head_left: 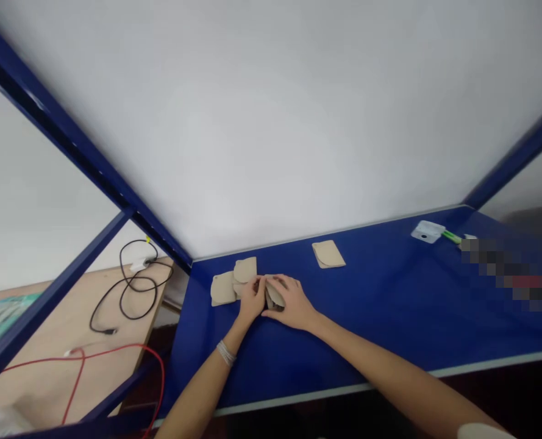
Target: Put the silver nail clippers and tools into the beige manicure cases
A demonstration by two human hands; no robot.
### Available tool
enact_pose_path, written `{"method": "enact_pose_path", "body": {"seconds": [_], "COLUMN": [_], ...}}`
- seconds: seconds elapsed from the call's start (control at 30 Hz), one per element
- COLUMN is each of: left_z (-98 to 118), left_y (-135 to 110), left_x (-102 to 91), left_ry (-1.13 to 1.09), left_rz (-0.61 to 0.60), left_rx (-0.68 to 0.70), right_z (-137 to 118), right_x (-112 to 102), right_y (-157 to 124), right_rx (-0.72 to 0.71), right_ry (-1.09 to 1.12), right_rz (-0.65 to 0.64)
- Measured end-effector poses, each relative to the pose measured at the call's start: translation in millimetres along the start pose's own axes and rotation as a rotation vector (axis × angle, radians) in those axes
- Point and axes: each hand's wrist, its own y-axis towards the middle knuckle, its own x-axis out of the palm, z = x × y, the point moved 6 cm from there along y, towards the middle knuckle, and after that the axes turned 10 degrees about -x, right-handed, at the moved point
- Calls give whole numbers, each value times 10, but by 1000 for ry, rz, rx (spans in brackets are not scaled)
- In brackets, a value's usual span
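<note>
A small beige flap pouch [276, 295] stands tilted between my hands over the blue table, its dark inner gap partly showing. My left hand [250, 301] pinches its left edge with thumb and fingers. Around its right side curl the thumb and fingers of my right hand [295, 305]. Just left of my left hand lie more beige pouches, one at the far left [224, 288] and another higher up [246, 269], overlapping each other. My fingers hide part of this group. A separate beige pouch [328, 253] with a curved flap lies flat further back, to the right.
The blue table [344, 347] meets a white wall behind, with blue frame bars [110, 177] at its sides. A white card-like item [428, 231] and a green-handled tool [452, 236] lie far right. Black cable [133, 283] and red cable [115, 349] are on the left.
</note>
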Motion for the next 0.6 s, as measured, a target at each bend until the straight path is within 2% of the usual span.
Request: {"method": "enact_pose_path", "body": {"seconds": [0.1,0.17,0.23,0.3,0.37,0.43,0.47,0.5,0.53,0.6], "left_z": [19,82,214,264,198,37,-65,-181,-267,-370], "left_y": [-7,9,21,55,104,127,147,180,204,245], "left_x": [-21,-126,-347,-610,-903,-1191,-1279,-1308,-1325,-1354], "left_ry": [6,46,282,516,687,774,781,767,737,654], "left_rz": [1,52,236,408,533,614,568,439,342,252], "left_rx": [-9,27,154,159,18,-220,-318,-395,-426,-418], "right_z": [58,163,281,395,489,551,567,572,566,535], "right_x": [65,45,-6,-65,-93,-81,-69,-53,-38,-12], "right_y": [-6,-2,3,2,-6,-18,-24,-28,-29,-21], "right_rx": [31,42,60,83,99,109,110,107,100,77], "right_ry": [-28,-33,-42,-73,-113,-152,-167,-177,-185,-204], "right_rz": [-19,-13,9,38,34,-5,-24,-38,-45,-44]}}
